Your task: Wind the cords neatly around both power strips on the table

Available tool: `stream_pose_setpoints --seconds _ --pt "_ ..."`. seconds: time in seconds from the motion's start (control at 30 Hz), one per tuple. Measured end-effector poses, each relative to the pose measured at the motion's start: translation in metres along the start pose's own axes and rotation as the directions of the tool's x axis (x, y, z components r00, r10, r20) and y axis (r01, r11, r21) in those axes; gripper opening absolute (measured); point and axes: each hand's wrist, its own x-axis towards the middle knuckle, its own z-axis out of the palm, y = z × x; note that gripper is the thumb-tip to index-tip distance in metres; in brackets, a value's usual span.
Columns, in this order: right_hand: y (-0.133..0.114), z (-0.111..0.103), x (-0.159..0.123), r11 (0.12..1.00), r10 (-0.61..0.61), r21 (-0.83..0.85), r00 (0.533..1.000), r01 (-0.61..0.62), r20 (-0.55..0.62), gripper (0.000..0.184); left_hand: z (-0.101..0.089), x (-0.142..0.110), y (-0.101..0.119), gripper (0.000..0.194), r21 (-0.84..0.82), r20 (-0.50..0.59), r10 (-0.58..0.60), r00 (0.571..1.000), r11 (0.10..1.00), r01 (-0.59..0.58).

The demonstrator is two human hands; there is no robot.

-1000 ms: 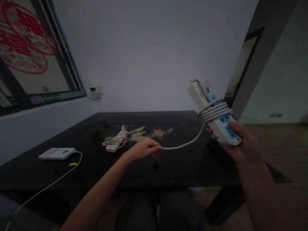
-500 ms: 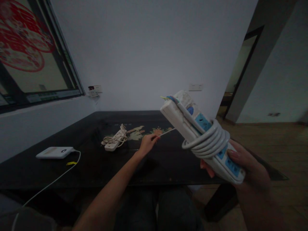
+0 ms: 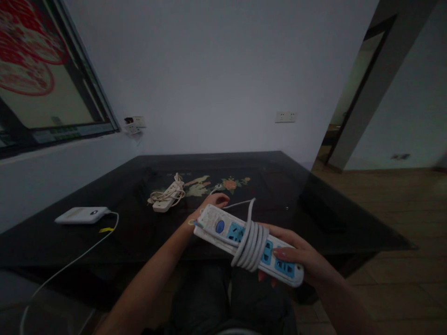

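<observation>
My right hand [image 3: 296, 249] grips a white power strip [image 3: 281, 265] with blue sockets by its right end, thumb on top. The strip lies level above the table's front edge. Several turns of its thick white cord [image 3: 252, 246] wrap around its middle. From these the cord bends over and runs to my left hand [image 3: 217, 201], which is closed on it behind the strip's left end. A plug [image 3: 217, 187] shows just beyond that hand. The left fingertips are partly hidden. Coloured wire ends stick out at the strip's left end.
A second white power strip [image 3: 163, 204], wrapped in its own cord, lies left on the dark table [image 3: 275, 179]. A white power bank [image 3: 83, 215] with a cable [image 3: 73, 267] hanging over the front edge is farther left. Wall sockets [image 3: 285, 117] are behind.
My right hand has brought the power strip down and left, turning it flatter, closer to my left hand. The cord between the hands has gone from taut to slack.
</observation>
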Motion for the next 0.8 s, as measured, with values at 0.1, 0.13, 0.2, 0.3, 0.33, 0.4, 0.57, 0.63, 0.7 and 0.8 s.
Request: stream_pose_setpoints --seconds 0.1,0.13,0.2,0.3,0.33,0.4,0.57,0.63,0.7,0.8 --pt "0.002 0.001 -0.001 0.999 0.048 -0.004 0.999 -0.048 -0.009 0.069 -0.005 -0.004 0.038 0.04 -0.021 0.057 0.148 0.987 0.989 -0.147" --pt "0.002 0.002 -0.002 0.998 0.062 -0.01 0.998 -0.062 -0.013 0.068 -0.005 -0.007 0.054 0.043 -0.02 0.142 0.284 0.948 0.959 -0.284" --pt "0.001 0.003 -0.003 0.996 0.083 -0.022 0.996 -0.083 -0.015 0.066 -0.005 -0.012 0.084 0.037 -0.022 0.266 0.46 0.847 0.882 -0.471" --pt "-0.004 0.001 -0.007 0.993 0.114 -0.041 0.993 -0.114 -0.007 0.065 -0.007 -0.017 0.113 0.016 -0.009 0.325 0.533 0.781 0.828 -0.561" --pt "-0.006 -0.002 -0.009 0.991 0.121 -0.052 0.993 -0.121 -0.007 0.064 -0.01 -0.018 0.116 0.013 -0.001 0.32 0.536 0.781 0.825 -0.565" --pt "-0.01 -0.01 -0.013 0.99 0.111 -0.079 0.993 -0.113 -0.033 0.064 -0.018 -0.019 0.117 0.01 0.033 0.253 0.532 0.808 0.83 -0.557" --pt "-0.019 -0.031 -0.022 0.989 -0.081 -0.141 0.951 0.04 -0.3 0.057 -0.043 -0.026 0.103 0.01 0.242 -0.102 0.56 0.822 0.816 -0.526" --pt "-0.023 -0.036 -0.022 0.98 -0.174 -0.164 0.893 0.115 -0.415 0.054 -0.046 -0.033 0.097 0.011 0.343 -0.059 0.552 0.832 0.794 -0.502" --pt "-0.029 -0.039 -0.02 0.962 -0.264 -0.191 0.834 0.193 -0.484 0.052 -0.043 -0.042 0.092 0.017 0.447 0.114 0.504 0.856 0.744 -0.497" --pt "-0.039 -0.036 -0.015 0.936 -0.349 -0.223 0.8 0.272 -0.488 0.051 -0.025 -0.054 0.081 0.031 0.538 0.376 0.399 0.836 0.641 -0.548"
